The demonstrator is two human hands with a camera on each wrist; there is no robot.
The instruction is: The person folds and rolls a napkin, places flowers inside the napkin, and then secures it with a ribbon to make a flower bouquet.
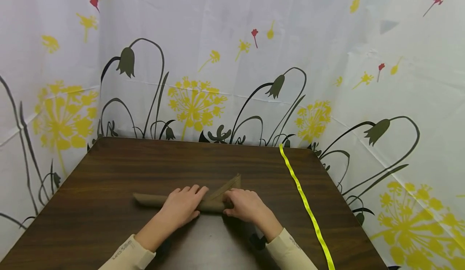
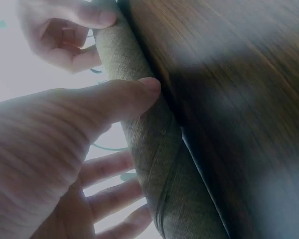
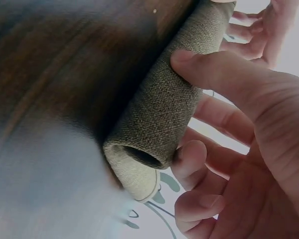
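An olive-brown cloth (image 1: 150, 199), rolled into a tube, lies crosswise on the dark wooden table (image 1: 109, 169). A triangular flap of it sticks up toward the far side near the right hand. My left hand (image 1: 183, 205) lies over the middle of the roll, its thumb (image 2: 134, 97) on the near side and fingers on the far side. Near the roll's right end, my right hand (image 1: 247, 207) holds it between thumb (image 3: 199, 67) and curled fingers. The right wrist view shows the tube's hollow end (image 3: 139, 155) and a lighter layer below it.
A yellow tape strip (image 1: 303, 197) runs down the table's right side, from the far edge toward the near one. Behind the table hangs a white curtain (image 1: 203, 19) with printed flowers. A bright glare lies on the tabletop in front of the roll.
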